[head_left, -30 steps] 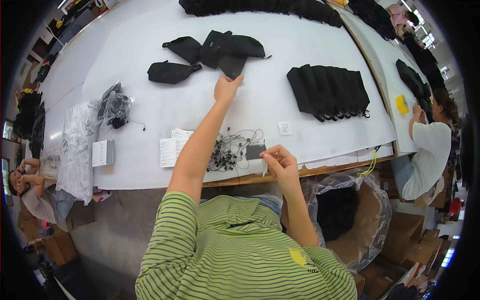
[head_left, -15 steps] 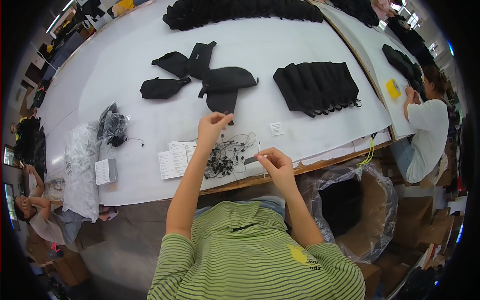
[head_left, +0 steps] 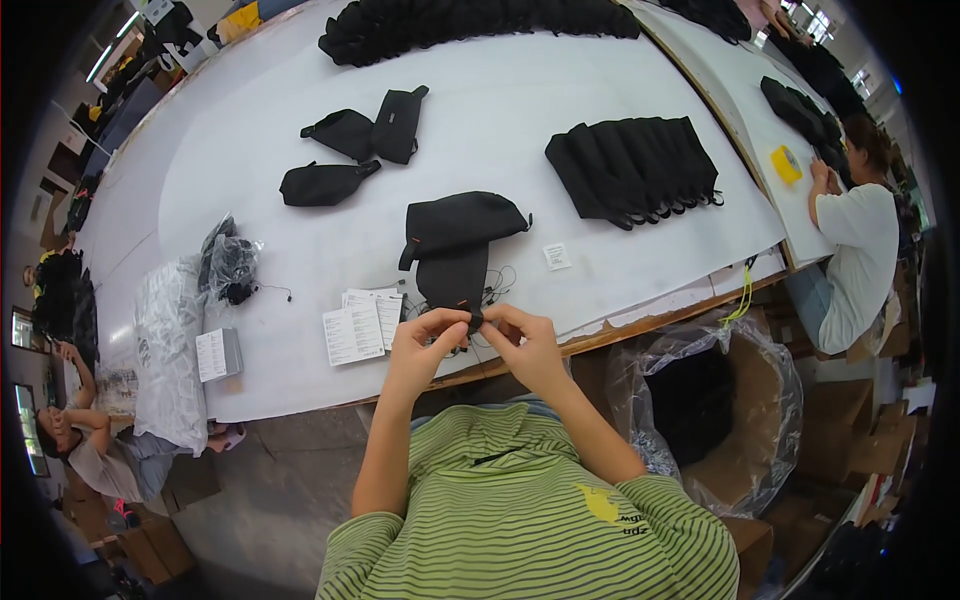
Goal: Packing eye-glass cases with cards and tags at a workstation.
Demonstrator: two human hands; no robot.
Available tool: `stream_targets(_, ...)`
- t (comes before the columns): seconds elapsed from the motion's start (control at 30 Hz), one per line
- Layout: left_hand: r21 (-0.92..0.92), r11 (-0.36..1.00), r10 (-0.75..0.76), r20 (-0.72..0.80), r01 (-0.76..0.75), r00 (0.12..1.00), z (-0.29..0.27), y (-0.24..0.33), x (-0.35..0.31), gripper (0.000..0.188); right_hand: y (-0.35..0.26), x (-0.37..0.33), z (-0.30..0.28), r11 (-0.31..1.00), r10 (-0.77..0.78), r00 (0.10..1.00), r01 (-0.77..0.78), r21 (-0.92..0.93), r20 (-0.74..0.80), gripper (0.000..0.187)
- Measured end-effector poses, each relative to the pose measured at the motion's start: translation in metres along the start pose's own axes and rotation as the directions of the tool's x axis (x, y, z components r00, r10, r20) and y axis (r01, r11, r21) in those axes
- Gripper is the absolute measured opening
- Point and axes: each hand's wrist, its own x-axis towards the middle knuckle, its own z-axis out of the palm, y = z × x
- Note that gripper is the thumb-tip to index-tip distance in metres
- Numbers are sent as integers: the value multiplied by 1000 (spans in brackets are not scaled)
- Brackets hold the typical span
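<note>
While the left hand [head_left: 428, 347] and right hand [head_left: 530, 352] pinch a black pouch [head_left: 450, 275] by its end, near the front edge of the surface [head_left: 640, 270], going slowly should stop thin cords [head_left: 497, 284] catching.

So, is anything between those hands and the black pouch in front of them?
Nothing visible: the left hand and right hand meet at the near end of the black pouch. A second pouch seems to overlap its far end, away from the hands.
</note>
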Motion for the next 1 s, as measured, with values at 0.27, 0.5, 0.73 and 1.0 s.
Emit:
stream_targets(0.27,121,992,42,-40,-37,998,-9,10,-3,14,10,-1,1,927,178,935,-263,265,307,12)
stream_targets(0.5,106,985,-134,-29,136,991,-12,9,-7,17,-3,-2,1,988,153,962,-152,-19,224,16)
stream_targets(0.73,347,921,248,-171,-177,954,6,9,-15,10,-14,-3,2,996,94,980,-91,-25,177,14)
stream_targets(1.0,-173,969,126,-266,-176,956,-1,19,-20,7,-7,2,-18,802,135,977,-207,561,168,10)
